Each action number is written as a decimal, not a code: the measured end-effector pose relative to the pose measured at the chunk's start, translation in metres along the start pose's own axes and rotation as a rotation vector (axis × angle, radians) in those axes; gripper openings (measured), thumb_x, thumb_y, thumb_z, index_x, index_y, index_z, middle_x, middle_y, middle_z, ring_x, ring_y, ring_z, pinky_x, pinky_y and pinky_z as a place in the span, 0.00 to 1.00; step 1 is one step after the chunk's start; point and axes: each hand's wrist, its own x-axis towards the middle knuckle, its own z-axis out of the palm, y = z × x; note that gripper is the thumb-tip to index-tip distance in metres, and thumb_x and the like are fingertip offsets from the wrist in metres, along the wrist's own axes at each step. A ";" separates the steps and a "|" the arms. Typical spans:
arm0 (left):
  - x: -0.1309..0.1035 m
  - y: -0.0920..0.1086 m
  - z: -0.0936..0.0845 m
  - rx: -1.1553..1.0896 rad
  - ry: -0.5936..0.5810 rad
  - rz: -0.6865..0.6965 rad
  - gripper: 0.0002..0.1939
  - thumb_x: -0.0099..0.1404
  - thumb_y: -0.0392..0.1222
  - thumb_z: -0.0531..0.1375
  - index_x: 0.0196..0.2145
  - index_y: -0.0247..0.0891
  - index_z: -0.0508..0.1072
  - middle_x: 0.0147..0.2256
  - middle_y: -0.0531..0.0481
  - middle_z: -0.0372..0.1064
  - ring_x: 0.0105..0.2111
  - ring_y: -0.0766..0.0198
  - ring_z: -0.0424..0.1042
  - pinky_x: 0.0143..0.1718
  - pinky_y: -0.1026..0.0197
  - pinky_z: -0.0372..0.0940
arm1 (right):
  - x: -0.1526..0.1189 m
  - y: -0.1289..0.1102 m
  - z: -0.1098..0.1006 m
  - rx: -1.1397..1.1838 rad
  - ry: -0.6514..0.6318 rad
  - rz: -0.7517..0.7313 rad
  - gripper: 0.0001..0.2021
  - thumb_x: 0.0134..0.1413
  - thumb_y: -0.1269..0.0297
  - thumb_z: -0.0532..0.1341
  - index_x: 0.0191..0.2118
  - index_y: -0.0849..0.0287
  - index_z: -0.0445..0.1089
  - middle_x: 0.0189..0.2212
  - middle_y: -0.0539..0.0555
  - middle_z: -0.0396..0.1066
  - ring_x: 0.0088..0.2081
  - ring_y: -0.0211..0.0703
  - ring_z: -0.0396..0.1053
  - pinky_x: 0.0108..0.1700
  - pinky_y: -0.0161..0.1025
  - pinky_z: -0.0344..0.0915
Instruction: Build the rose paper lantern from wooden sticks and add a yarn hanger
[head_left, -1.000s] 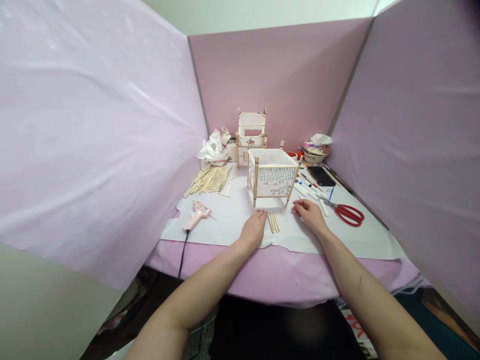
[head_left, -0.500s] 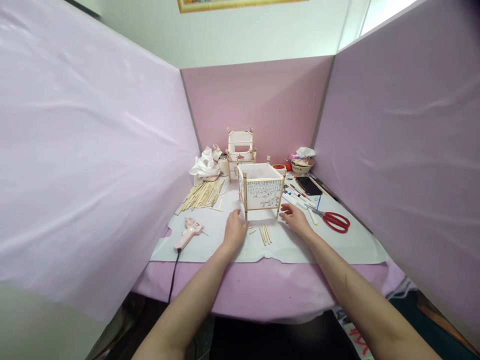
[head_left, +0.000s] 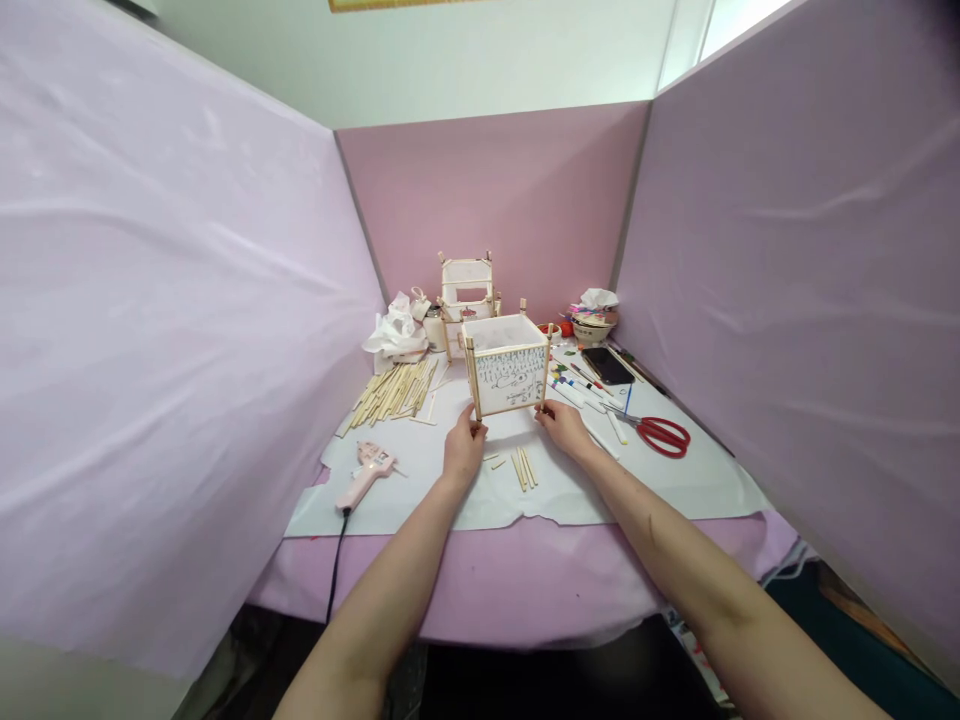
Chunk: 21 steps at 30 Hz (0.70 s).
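Note:
A square lantern frame (head_left: pixel 511 378) of thin wooden sticks, with white panels and black line drawings on the front one, stands in the middle of the table. My left hand (head_left: pixel 464 448) is closed on the bottom of its front left post. At the front right post, my right hand (head_left: pixel 564 426) pinches the lower end. Just in front of the frame, between my forearms, lie several short wooden sticks (head_left: pixel 524 468). The fingertips are partly hidden by the hands and posts.
Left of my left hand lies a pink glue gun (head_left: pixel 369 474) with a black cord; a pile of sticks (head_left: pixel 397 390) is behind it. Red-handled scissors (head_left: pixel 663 436), white markers (head_left: pixel 571 394) and a phone (head_left: pixel 608 365) lie to the right. A similar stick frame (head_left: pixel 466 272) stands behind.
Both hands have closed on the front posts, where their fingers were looser before. The frame looks slightly lifted or tilted and turned. The whole view has shifted a little.

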 end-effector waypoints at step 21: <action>-0.002 -0.006 -0.002 0.053 -0.025 -0.075 0.31 0.58 0.35 0.60 0.59 0.34 0.58 0.38 0.46 0.74 0.35 0.61 0.73 0.40 0.60 0.64 | -0.002 -0.002 0.007 -0.011 -0.029 0.049 0.07 0.52 0.68 0.57 0.35 0.59 0.73 0.32 0.54 0.75 0.34 0.42 0.69 0.36 0.34 0.57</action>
